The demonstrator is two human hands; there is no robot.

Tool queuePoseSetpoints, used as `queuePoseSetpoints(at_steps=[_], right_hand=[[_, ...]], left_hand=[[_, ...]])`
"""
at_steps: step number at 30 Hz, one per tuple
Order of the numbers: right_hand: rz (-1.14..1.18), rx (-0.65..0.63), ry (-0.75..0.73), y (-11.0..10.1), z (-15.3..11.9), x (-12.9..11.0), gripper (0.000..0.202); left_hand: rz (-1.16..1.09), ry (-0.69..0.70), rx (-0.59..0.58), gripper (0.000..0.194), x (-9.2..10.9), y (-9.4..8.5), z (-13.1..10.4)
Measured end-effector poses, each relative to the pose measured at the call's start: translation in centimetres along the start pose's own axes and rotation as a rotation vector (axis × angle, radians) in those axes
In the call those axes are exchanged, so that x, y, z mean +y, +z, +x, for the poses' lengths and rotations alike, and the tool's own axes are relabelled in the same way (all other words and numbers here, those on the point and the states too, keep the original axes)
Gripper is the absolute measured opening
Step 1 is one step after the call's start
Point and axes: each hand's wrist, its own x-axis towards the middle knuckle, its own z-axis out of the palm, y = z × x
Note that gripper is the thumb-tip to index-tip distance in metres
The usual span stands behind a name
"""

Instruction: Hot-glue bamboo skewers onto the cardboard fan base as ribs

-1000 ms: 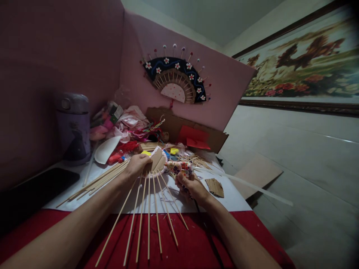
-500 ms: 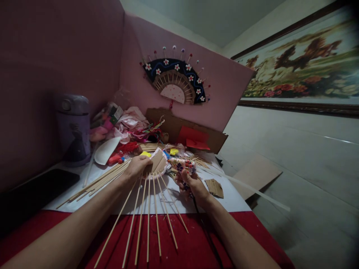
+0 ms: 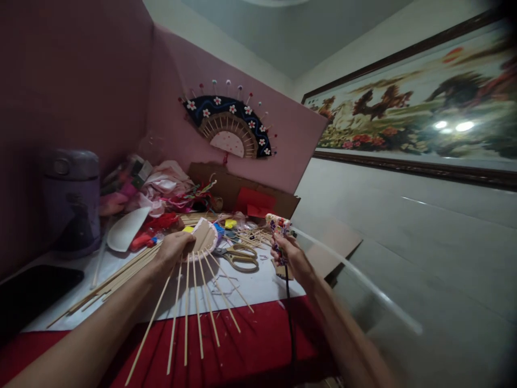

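My left hand [image 3: 174, 249] pinches the left edge of a semicircular piece of cardboard [image 3: 205, 237] with a pale trimmed rim. Several thin wooden sticks [image 3: 201, 318] fan out from its lower side towards me, over the red cloth. My right hand [image 3: 291, 257] is wrapped round the handle of a flower-patterned hot glue gun [image 3: 278, 222], raised to the right of the cardboard. A long translucent glue stick [image 3: 363, 283] juts from the gun's rear, and a black cord [image 3: 289, 318] hangs from its grip. Scissors [image 3: 241, 258] with olive handles lie between my hands.
A purple bottle [image 3: 71, 205] and a dark phone [image 3: 44, 288] stand and lie at left. Loose sticks [image 3: 109, 277] lie on the white sheet [image 3: 161, 302] beside a white curved dish [image 3: 128, 230]. Behind, a decorated fan [image 3: 230, 121] hangs on the pink board [image 3: 291, 129].
My right hand has drawn the glue gun away to the right from the cardboard, uncovering the scissors. The camera view has turned right. My left hand still holds the cardboard.
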Motion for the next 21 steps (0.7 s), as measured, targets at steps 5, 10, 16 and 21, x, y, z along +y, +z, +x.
queuePoseSetpoints(at_steps=[5, 10, 16, 21], right_hand=[[-0.667, 0.007, -0.062, -6.3, -3.5, 1.7, 0.027], [-1.075, -0.065, 0.075, -8.4, -5.5, 4.5, 0.027], [-1.233, -0.141, 0.164, -8.7, -4.4, 4.7, 0.043], [-1.469, 0.016, -0.036, -4.3, -2.8, -0.8, 0.027]], left_hand=[[0.024, -0.013, 0.024, 0.014, 0.2, 0.1, -0.1], [0.011, 0.000, -0.037, 0.017, 0.4, 0.3, -0.3], [0.004, -0.016, -0.052, 0.014, 0.0, 0.4, -0.3], [0.008, -0.019, -0.054, 0.014, -0.1, 0.7, -0.7]])
